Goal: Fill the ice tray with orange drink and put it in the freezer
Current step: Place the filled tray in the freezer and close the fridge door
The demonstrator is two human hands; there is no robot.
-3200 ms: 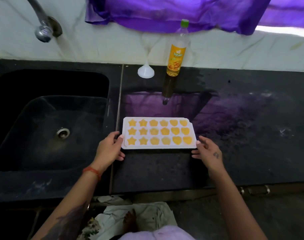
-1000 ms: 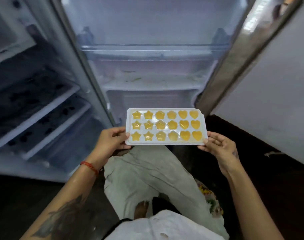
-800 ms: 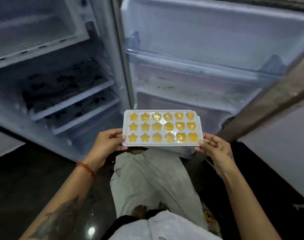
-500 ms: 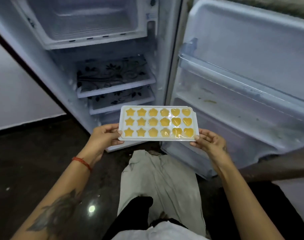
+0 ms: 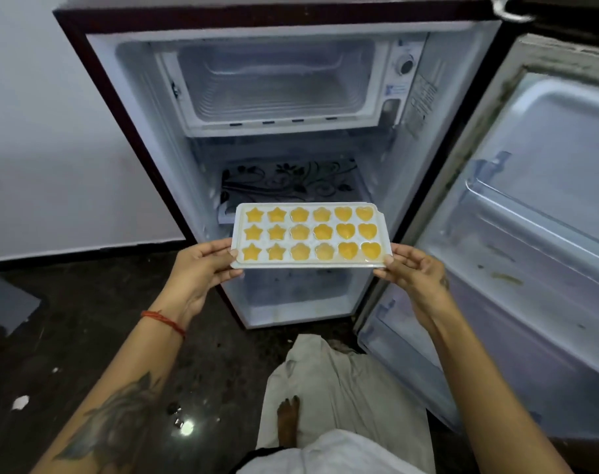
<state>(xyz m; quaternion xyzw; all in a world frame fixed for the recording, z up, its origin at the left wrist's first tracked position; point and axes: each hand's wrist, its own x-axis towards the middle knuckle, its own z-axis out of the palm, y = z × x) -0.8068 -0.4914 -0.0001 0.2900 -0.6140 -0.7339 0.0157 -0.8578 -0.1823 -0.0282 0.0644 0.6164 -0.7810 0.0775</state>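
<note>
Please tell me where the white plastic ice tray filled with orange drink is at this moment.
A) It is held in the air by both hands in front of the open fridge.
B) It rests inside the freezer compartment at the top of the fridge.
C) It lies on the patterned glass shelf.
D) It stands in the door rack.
A: the left hand and the right hand each hold one end of the white plastic ice tray in the air, below the empty freezer compartment of the open fridge.

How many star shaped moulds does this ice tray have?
6: the two leftmost columns of the ice tray, three rows each, beside the left hand. None look hidden.
</note>
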